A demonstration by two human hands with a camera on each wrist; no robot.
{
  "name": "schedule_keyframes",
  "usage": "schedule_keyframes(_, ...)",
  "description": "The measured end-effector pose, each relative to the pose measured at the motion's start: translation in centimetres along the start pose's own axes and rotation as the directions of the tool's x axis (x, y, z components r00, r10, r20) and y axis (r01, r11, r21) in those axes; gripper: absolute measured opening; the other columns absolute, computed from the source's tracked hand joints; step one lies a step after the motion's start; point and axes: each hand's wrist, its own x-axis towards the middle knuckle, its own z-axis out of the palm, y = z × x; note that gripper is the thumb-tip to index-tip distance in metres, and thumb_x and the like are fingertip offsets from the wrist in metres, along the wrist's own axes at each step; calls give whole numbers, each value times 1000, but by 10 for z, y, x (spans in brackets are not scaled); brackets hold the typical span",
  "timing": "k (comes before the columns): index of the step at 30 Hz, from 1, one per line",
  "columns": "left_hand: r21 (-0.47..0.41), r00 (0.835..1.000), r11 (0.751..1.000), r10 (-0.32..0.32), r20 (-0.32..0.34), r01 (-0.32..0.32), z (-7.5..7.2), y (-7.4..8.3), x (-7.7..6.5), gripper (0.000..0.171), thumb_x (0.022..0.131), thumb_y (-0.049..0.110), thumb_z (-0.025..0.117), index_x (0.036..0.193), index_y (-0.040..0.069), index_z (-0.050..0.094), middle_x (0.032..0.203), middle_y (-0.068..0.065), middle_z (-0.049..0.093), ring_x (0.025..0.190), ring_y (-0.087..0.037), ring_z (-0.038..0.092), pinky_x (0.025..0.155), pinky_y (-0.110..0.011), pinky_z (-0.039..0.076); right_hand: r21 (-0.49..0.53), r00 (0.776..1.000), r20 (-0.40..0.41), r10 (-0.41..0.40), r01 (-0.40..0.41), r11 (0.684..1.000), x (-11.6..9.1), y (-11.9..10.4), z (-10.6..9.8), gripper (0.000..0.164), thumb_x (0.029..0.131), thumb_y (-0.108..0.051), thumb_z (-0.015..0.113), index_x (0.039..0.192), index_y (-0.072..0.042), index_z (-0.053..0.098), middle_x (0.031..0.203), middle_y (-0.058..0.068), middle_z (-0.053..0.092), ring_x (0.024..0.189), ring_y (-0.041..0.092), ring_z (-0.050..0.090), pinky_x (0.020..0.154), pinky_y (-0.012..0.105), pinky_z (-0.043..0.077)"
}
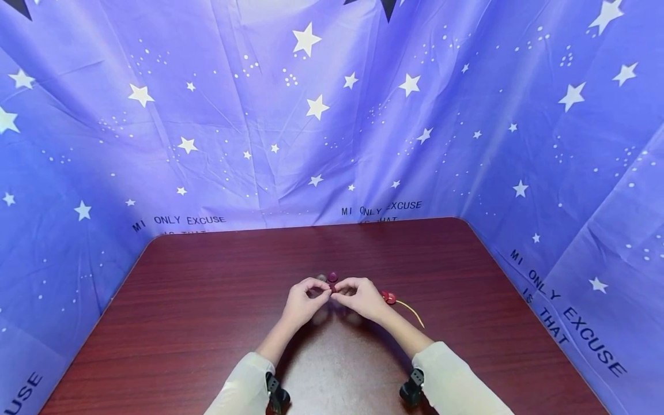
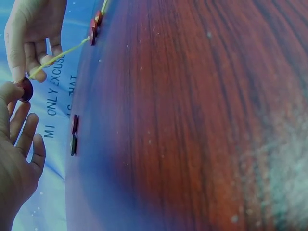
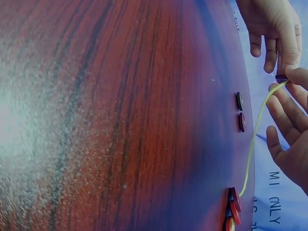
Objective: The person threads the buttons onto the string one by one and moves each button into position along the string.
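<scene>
My left hand (image 1: 302, 302) pinches a dark red button (image 2: 27, 90) between thumb and fingertip, above the table. Meeting it from the other side, my right hand (image 1: 366, 298) pinches the yellow string (image 3: 260, 120) right at the button. In the left wrist view the left hand's other fingers (image 2: 28, 132) are spread. From the right hand the string runs down to several red buttons (image 3: 234, 204) strung on it, lying on the table. Whether the string passes through the held button, I cannot tell.
Two loose buttons lie just beyond the hands: a purple one (image 1: 333, 276) and a dark greyish one (image 1: 322, 278). The string's yellow tail (image 1: 412, 311) trails over the dark red wooden table (image 1: 207, 300) at right. A blue star-printed curtain (image 1: 233, 115) surrounds the table's far sides.
</scene>
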Motion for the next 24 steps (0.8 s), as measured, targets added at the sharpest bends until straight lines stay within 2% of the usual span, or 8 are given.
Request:
schedule_keyframes(6,-5,1000,1000,1,17,-1,-1,-1,0,5,78,11,74,82,12,70,82,-3,70,73,-14,61,65,-31,51,-54,1000,4,-30,30,998,0,1,-1,20,77,-16,75,92,-4,71,76,4,68,65,3,55,59,19,48)
schedule_keyframes(11,-6,999,1000,-18,34,18,-1,-2,1,5,78,11,73,81,13,70,82,0,69,72,-8,59,64,-28,50,-83,1000,17,-19,21,996,0,0,-2,19,77,-17,76,92,-7,71,75,1,67,65,3,54,59,18,47)
schedule_keyframes(14,-15,999,1000,-19,43,19,-2,-3,1,5,78,11,73,82,13,70,82,-1,69,71,-4,57,64,-28,50,-101,999,8,-40,41,994,0,0,-3,19,77,-18,76,92,-8,71,75,0,67,65,2,54,60,18,47)
schedule_keyframes(18,-22,998,999,-33,60,34,-2,-3,1,5,78,10,72,82,13,70,82,-1,68,70,-1,55,63,-24,49,-119,996,9,-86,87,989,0,0,-3,25,76,-18,76,99,-9,70,75,0,67,64,0,54,59,19,48)
schedule_keyframes(24,-44,994,997,-63,88,67,-4,-3,0,5,79,8,72,82,11,69,83,-4,68,70,-3,56,64,-20,46,-148,989,46,-141,146,978,0,0,-4,33,78,-18,75,109,-10,68,79,0,68,67,0,55,60,18,48)
